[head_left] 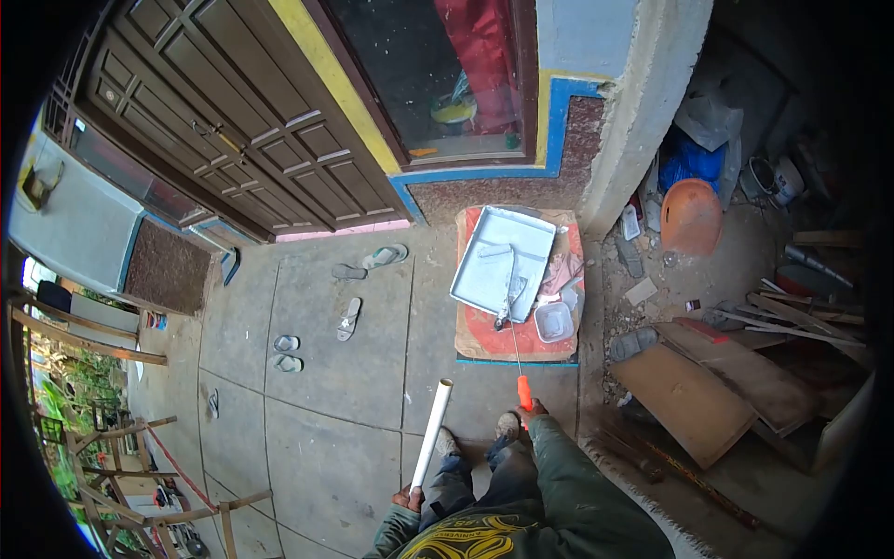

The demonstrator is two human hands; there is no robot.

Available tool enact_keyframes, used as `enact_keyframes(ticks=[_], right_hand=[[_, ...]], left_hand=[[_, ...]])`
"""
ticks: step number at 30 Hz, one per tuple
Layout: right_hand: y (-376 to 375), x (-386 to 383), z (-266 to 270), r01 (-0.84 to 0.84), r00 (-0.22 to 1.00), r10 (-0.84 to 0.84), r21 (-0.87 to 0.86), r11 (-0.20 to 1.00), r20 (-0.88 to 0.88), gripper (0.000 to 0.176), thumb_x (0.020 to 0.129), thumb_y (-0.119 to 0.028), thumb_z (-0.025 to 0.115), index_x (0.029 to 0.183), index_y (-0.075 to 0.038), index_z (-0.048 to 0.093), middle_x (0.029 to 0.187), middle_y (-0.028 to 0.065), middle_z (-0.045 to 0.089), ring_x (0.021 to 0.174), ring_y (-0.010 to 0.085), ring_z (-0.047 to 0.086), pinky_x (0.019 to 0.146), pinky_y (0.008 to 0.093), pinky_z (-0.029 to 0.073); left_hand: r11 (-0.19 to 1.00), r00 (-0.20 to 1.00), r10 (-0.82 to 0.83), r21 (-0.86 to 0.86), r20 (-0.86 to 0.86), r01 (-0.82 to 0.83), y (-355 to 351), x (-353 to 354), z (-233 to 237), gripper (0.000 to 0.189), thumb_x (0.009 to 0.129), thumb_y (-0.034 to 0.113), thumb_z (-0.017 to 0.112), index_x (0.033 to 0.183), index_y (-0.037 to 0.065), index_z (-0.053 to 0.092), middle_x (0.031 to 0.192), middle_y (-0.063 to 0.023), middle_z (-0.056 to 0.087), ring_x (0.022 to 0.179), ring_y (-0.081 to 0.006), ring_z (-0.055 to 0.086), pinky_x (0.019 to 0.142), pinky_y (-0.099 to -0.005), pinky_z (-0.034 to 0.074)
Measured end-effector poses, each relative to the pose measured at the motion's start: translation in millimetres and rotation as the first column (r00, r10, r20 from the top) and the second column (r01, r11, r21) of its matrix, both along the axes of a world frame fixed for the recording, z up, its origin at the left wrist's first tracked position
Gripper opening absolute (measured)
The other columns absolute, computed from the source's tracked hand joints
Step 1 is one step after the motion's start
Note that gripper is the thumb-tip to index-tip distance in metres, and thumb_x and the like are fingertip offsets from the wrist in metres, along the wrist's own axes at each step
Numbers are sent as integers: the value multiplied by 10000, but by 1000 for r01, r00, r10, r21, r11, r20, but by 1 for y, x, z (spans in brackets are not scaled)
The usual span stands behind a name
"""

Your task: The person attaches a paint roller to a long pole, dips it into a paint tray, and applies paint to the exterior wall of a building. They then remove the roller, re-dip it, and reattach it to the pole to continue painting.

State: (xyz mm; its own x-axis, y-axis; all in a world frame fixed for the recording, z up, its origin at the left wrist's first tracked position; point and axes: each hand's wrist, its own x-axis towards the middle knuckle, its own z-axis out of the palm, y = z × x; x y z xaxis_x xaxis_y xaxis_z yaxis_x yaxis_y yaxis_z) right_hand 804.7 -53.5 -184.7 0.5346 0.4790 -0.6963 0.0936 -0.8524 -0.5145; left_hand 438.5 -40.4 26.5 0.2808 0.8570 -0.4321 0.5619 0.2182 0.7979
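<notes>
Hands of the wearer, with likely hazards. The right hand (533, 413) is closed around the orange handle (524, 389) of a paint roller (496, 251), whose head lies in the paint tray (531, 239) ahead of that hand; the left hand (407, 499) grips a white tube (431, 434). An abrupt pull with the right hand could catch the tray's rim and drag it across the low platform (477, 345), spilling paint. A sideways swing might knock the nearby plastic tub (554, 322) or smear the cloth (562, 272). The tube (held near one end) could tip if the left grip loosened.
</notes>
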Motion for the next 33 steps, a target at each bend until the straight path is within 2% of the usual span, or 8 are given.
enact_keyframes(ticks=[5,7,10,15,17,20,22,33], right_hand=[[-8,-7,-66,7,1000,-7,80,997,3,397,727,-378,614,952,-61,534,755,136,611,605,278,619,616,382,525],[-2,-2,9,-226,926,168,139,964,337,417,761,-424,507,982,-71,530,917,184,582,888,360,556,779,426,462],[9,4,49,-124,977,108,76,989,185,470,754,-431,494,1023,-47,507,1038,230,521,1002,397,475,854,461,401],[-13,-7,85,-54,991,45,75,996,123,598,717,-470,505,1127,-37,464,1200,251,433,1154,381,372,942,449,329],[-22,-16,135,-145,984,142,17,989,109,575,703,-464,533,1095,-46,483,1067,238,529,980,362,518,823,435,426],[-50,-20,76,-108,994,103,180,978,39,471,749,-423,553,1052,-65,503,741,157,578,621,282,577,574,408,482],[-60,-26,82,350,823,-127,320,880,-553,360,824,-371,541,1043,-89,497,497,49,450,363,174,442,357,334,395],[-45,-102,351,342,939,-180,724,599,-295,295,888,-357,479,1065,-122,479,490,18,403,339,134,393,313,287,339]], left_hand=[[1000,1000,24,15,-10,-24,-3,7,14,467,908,375,439,562,66,493,480,1,444,435,-104,406,425,-278,322],[998,1000,-15,61,-22,16,4,4,3,497,914,377,420,523,73,468,462,-6,436,431,-113,417,426,-291,330],[994,990,-40,95,-132,53,8,2,-6,488,890,429,417,598,53,526,501,-73,485,490,-211,505,513,-361,409],[990,968,109,63,227,-127,9,7,-19,378,913,350,444,705,63,575,565,-9,494,491,-141,433,468,-312,378],[988,965,85,107,246,-114,23,15,-26,389,910,359,444,692,62,572,558,-15,493,490,-148,440,472,-317,381],[983,962,48,159,268,-94,39,20,-35,407,905,371,444,672,61,567,547,-25,492,489,-158,450,477,-326,385],[979,962,23,190,273,-77,50,19,-42,420,902,380,444,659,60,564,540,-31,491,488,-165,457,481,-331,387],[957,977,-85,288,194,26,62,2,-95,488,886,426,444,587,54,547,500,-66,486,484,-202,494,502,-362,401]])
